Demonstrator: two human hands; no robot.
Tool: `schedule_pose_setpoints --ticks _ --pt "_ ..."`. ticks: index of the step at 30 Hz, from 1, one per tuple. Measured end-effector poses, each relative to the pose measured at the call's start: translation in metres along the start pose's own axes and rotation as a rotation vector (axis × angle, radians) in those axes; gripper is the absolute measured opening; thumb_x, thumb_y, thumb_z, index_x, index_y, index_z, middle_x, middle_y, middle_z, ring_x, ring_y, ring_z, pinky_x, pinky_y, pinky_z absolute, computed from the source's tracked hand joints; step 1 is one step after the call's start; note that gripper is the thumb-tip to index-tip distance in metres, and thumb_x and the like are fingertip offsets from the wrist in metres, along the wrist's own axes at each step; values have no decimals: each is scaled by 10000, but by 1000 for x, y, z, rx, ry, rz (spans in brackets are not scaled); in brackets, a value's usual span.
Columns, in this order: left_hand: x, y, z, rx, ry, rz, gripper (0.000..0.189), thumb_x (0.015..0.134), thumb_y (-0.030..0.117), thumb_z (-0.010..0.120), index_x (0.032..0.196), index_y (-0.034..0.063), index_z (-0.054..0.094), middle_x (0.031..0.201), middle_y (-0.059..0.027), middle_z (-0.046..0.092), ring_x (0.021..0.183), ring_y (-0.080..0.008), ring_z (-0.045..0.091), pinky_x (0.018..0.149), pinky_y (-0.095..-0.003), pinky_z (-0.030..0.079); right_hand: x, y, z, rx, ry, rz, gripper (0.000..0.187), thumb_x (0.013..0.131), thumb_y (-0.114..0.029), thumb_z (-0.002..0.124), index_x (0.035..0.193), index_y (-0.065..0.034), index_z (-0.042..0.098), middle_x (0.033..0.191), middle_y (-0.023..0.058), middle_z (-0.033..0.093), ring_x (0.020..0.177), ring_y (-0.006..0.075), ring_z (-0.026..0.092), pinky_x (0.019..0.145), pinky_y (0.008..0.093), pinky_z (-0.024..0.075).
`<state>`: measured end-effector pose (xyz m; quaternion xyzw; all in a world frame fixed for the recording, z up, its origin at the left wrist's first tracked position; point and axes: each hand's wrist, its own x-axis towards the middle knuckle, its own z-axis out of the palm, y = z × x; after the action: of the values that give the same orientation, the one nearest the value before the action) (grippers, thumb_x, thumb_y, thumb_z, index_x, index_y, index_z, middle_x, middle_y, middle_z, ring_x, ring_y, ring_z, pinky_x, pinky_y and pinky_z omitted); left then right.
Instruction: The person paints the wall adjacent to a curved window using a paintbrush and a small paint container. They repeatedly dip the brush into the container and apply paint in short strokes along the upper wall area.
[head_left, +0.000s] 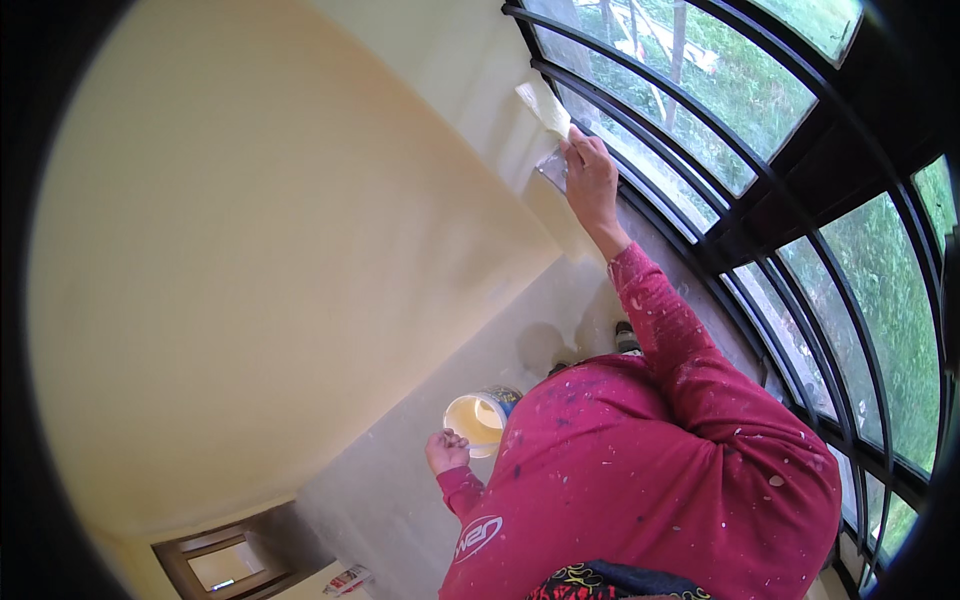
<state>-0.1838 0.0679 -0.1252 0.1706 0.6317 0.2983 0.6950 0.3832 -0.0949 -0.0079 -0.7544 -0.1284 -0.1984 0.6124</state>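
Observation:
A flat paintbrush (546, 111) with pale, paint-coated bristles is gripped in my right hand (592, 176). Its bristles are at the narrow wall strip (495, 90) beside the window frame; whether they touch the wall I cannot tell. Low on the other side, my left hand (448, 451) is closed on the handle of a plastic paint bucket (512, 397). Cream-yellow paint (474, 424) shows inside the bucket, which hangs close against my body. The large wall (247, 247) to the left is pale yellow.
Dark metal window bars (675, 90) curve along the right, close to my right arm. A grey sill (660, 232) runs below the window. Beneath me is the grey floor (390, 480). At the lower left are a brown wooden frame (180, 562) and a printed packet (349, 580).

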Motion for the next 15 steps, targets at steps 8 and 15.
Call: schedule_pose_setpoints --ticks 8,15 --pt "-10 0 8 7 11 13 87 903 130 538 916 45 549 768 -42 520 602 -163 446 565 -348 345 14 18 11 -103 -1 -56 243 981 -163 691 1205 -70 711 909 144 644 818 363 674 706 439 530" --pt "-10 -1 9 2 40 5 78 891 122 548 908 47 549 760 -32 511 601 -165 441 565 -351 343 8 23 9 -159 -77 -18 232 983 -170 685 1179 -50 719 910 156 650 825 367 669 731 442 523"
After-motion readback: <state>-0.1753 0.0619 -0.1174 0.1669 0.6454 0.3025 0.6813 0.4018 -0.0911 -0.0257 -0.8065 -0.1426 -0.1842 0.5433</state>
